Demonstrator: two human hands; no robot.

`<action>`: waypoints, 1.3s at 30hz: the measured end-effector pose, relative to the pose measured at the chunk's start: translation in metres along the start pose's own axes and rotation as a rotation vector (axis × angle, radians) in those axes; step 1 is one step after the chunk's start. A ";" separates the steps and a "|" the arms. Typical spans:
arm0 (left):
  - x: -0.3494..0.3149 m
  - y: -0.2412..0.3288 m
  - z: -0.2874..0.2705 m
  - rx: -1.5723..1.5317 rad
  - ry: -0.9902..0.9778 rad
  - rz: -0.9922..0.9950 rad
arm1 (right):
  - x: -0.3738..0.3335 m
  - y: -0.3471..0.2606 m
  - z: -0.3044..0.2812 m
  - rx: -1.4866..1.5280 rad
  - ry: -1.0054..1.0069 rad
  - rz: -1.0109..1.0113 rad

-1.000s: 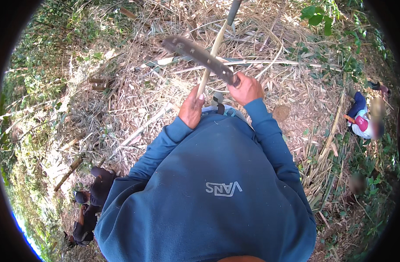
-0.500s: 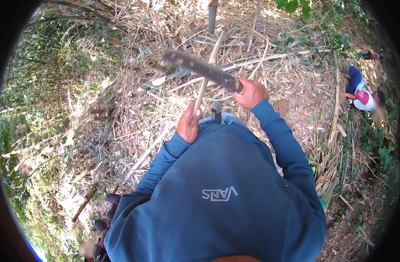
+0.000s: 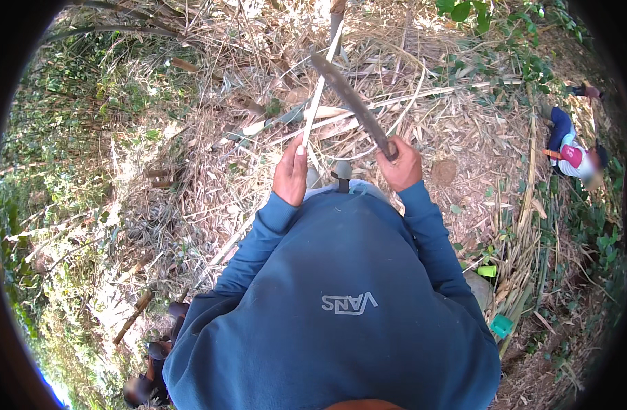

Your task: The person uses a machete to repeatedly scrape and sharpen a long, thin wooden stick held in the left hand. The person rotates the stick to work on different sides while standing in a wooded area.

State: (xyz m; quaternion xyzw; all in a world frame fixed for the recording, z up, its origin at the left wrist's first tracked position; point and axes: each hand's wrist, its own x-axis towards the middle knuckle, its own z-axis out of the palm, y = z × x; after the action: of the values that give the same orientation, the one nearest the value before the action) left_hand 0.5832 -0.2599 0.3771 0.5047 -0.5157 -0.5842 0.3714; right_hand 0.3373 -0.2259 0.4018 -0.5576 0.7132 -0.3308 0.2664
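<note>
My left hand (image 3: 290, 172) is closed around the lower end of a long, pale split bamboo strip (image 3: 315, 106), which points away from me and leans slightly right. In my right hand (image 3: 401, 165) is the handle of a machete (image 3: 356, 102). Its dark blade slants up and to the left, with the tip close to the strip's right side; whether they touch I cannot tell. The strip's far end overlaps an upright brown pole (image 3: 337, 31) at the top of the view.
Dry leaves and cut strips (image 3: 389, 102) litter the ground. On the right, a bundle of stalks (image 3: 518, 273) lies near a lime-green cup (image 3: 487, 271) and a teal cup (image 3: 501, 326). One person (image 3: 572, 156) is at far right, another (image 3: 159, 365) at lower left.
The machete blade has swung from lying across the strip to a steeper slant on its right. The strip has tipped a little, and both cups have come into view.
</note>
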 end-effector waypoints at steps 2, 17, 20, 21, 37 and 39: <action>0.005 0.018 0.006 -0.006 -0.047 -0.146 | -0.014 -0.012 0.015 0.013 0.001 -0.033; -0.010 0.048 0.018 -0.053 -0.088 -0.103 | 0.016 -0.009 -0.001 -0.212 0.048 -0.081; -0.008 0.031 0.012 0.051 -0.129 -0.043 | 0.010 0.003 -0.005 -0.273 -0.016 -0.338; -0.007 0.033 0.013 0.048 -0.133 0.008 | 0.015 0.006 -0.006 -0.305 -0.005 -0.357; -0.021 0.053 -0.007 -0.064 -0.194 -0.222 | 0.030 0.033 -0.014 -0.190 0.210 0.107; -0.021 0.055 0.000 -0.062 -0.151 -0.183 | 0.027 0.037 -0.010 -0.162 0.245 0.276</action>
State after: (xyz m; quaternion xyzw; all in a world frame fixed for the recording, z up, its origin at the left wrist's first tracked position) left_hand 0.5828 -0.2507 0.4351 0.4927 -0.4757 -0.6676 0.2918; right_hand 0.3008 -0.2449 0.3794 -0.4298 0.8341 -0.2982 0.1747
